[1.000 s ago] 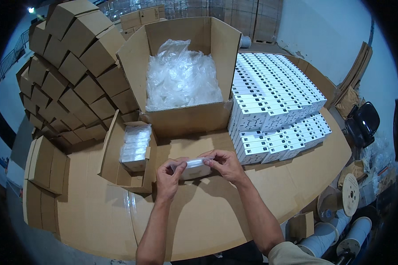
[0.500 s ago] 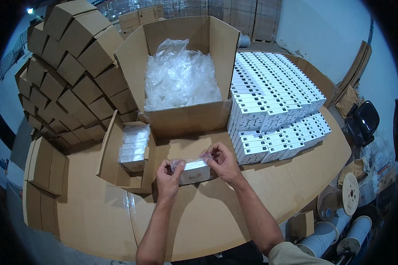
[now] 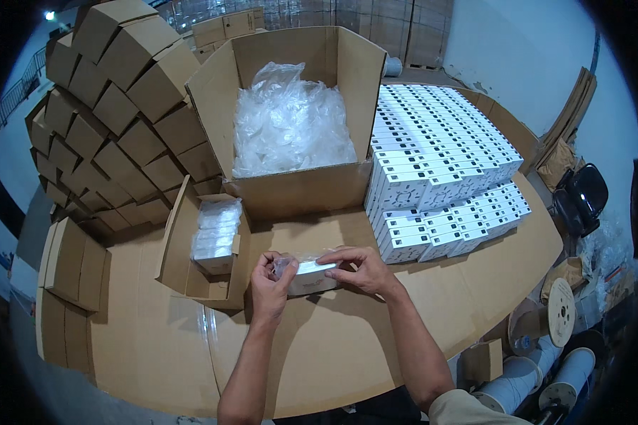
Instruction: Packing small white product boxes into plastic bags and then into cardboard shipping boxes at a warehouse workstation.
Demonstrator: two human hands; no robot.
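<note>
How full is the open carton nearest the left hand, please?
The carton is partly full: wrapped boxes occupy its far part, while its near end shows bare cardboard.

No readable wording. Small white box, six o'clock: faint print, illegible. Stacked white cartons, two o'clock: dark square marks, too small to read.

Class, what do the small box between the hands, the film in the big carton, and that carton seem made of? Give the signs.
Small box: probably card, smooth white; flat, pale faces.
Film: thin plastic, clear and glossy; crinkled, see-through folds catch the light.
Big carton: apparently corrugated cardboard, matt brown; stiff, flat walls with thick cut edges.
</note>
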